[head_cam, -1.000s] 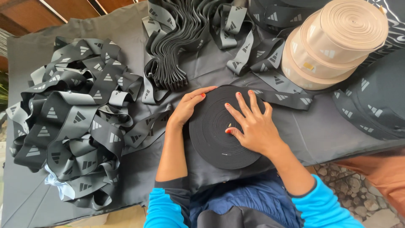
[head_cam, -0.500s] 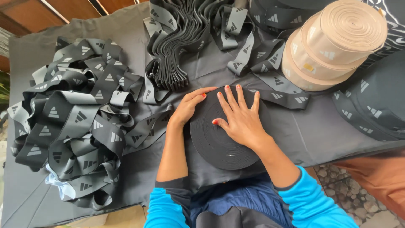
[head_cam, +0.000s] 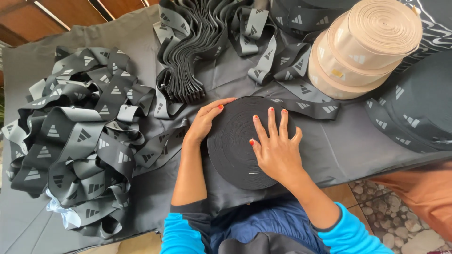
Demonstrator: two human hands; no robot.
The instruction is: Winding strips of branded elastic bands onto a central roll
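I see the black roll of webbing [head_cam: 240, 141] lying flat on the near middle of the counter [head_cam: 329, 146]. My right hand [head_cam: 275, 148] presses flat on top of it, fingers spread, gripping nothing. My left hand [head_cam: 205, 120] cups its left edge, fingers curved open along the rim. A loose heap of patterned strap [head_cam: 75, 136] sits left; 2 beige rolls [head_cam: 367, 47] sit far right.

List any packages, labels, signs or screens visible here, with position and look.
No packages, signs or screens.
Small label: on the side of the stacked beige tape rolls, top right; yellowish rectangle.
Printed elastic band: heaped at left; black with grey triangular marks.
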